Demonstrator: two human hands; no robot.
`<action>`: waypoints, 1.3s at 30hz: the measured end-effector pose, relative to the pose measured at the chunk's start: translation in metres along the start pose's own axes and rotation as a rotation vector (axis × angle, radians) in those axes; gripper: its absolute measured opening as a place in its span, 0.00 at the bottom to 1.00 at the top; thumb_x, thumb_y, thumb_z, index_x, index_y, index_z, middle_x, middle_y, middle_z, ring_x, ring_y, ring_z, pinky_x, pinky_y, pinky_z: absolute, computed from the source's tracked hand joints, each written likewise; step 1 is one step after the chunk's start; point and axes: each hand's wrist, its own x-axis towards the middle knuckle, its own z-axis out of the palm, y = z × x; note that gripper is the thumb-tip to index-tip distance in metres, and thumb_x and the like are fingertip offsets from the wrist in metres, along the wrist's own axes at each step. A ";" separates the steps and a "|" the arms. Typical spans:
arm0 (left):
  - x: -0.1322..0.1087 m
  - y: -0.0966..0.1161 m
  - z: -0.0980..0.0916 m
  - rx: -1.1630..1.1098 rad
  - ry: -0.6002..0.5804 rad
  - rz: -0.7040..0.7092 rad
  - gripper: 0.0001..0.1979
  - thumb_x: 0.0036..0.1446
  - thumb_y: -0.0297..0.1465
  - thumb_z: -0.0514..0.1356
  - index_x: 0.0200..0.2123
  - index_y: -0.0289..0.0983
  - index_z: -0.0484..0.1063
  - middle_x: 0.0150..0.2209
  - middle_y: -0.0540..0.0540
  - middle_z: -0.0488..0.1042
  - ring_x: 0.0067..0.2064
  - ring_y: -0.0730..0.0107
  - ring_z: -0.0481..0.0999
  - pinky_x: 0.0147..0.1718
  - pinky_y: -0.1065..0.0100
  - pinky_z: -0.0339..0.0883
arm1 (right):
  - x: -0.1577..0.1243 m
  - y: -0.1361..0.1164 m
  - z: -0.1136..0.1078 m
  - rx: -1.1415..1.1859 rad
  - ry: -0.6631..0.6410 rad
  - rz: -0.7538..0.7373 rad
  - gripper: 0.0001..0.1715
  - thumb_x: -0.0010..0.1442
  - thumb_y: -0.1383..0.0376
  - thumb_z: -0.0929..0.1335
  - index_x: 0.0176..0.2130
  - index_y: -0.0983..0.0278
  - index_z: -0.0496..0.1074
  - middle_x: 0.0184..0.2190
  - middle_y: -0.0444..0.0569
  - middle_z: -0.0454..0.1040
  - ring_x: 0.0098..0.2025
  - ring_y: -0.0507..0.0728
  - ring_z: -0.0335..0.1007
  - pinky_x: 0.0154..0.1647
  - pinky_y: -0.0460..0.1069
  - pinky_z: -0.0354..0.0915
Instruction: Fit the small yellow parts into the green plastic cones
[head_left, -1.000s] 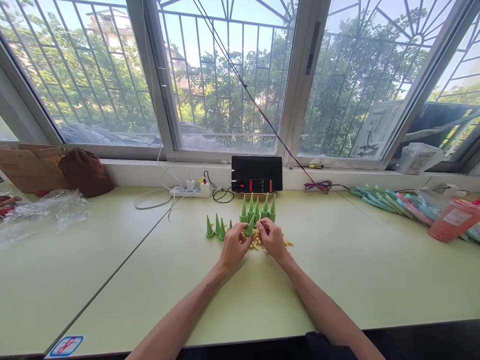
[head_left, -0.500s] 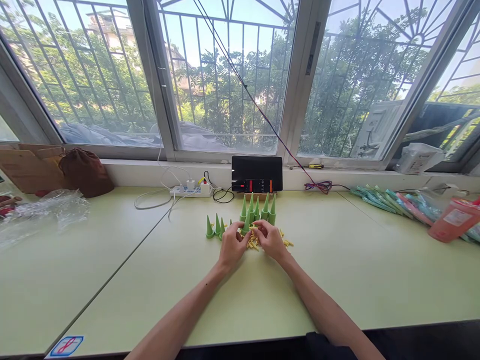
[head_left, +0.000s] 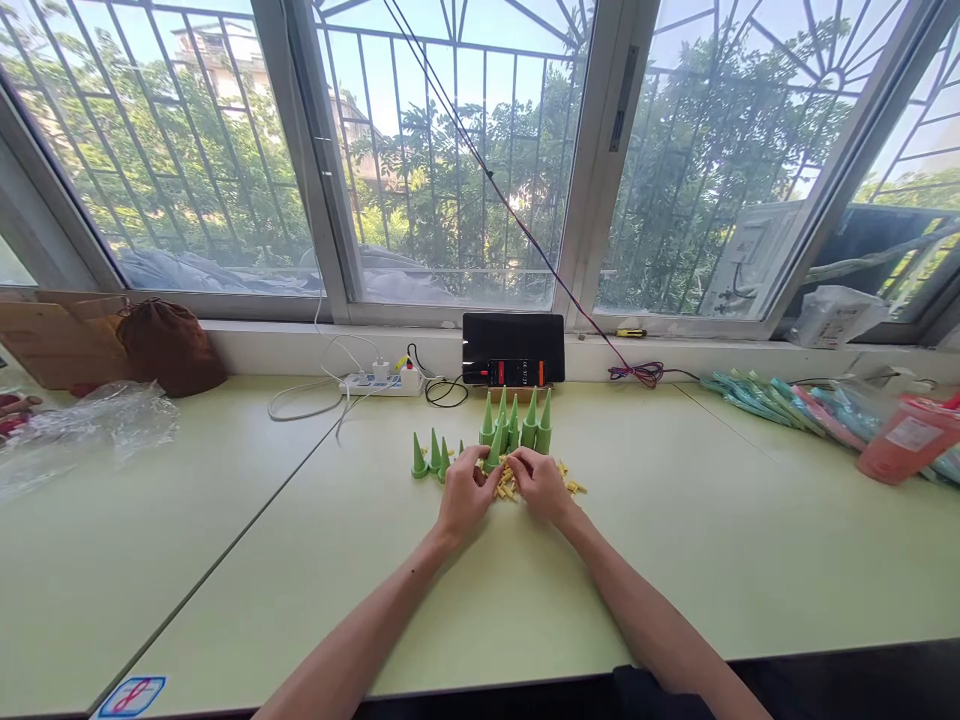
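My left hand (head_left: 466, 492) has its thumb and fingers closed around a green cone (head_left: 493, 452), which stands point up. Just beside it, my right hand (head_left: 541, 486) pinches near the cone's base; what its fingertips hold is too small to make out. Small yellow pieces (head_left: 508, 490) lie in a loose pile under and between both hands. Behind the hands rise several taller green cones (head_left: 530, 425), some apparently stacked. More short green cones (head_left: 419, 460) stand to the left of my left hand.
A phone (head_left: 516, 372) leans against a dark tablet (head_left: 513, 335) at the back. Left of them lies a power strip (head_left: 382, 381) with cables. Crinkled plastic (head_left: 97, 425) and a brown bag (head_left: 169, 345) are far left. A red cup (head_left: 907, 440) and plastic-wrapped strips (head_left: 772, 405) occupy the right.
Both hands stay almost in place. The fingers of my right hand have drawn slightly closer together, and the cone in my left hand has shifted very little.
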 end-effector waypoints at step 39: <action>0.003 0.003 -0.001 0.001 0.050 -0.033 0.16 0.58 0.43 0.56 0.38 0.34 0.70 0.33 0.47 0.73 0.19 0.79 0.63 0.19 0.73 0.57 | 0.001 -0.003 0.001 0.201 0.019 -0.015 0.14 0.64 0.57 0.63 0.44 0.63 0.69 0.32 0.47 0.70 0.22 0.50 0.63 0.22 0.45 0.61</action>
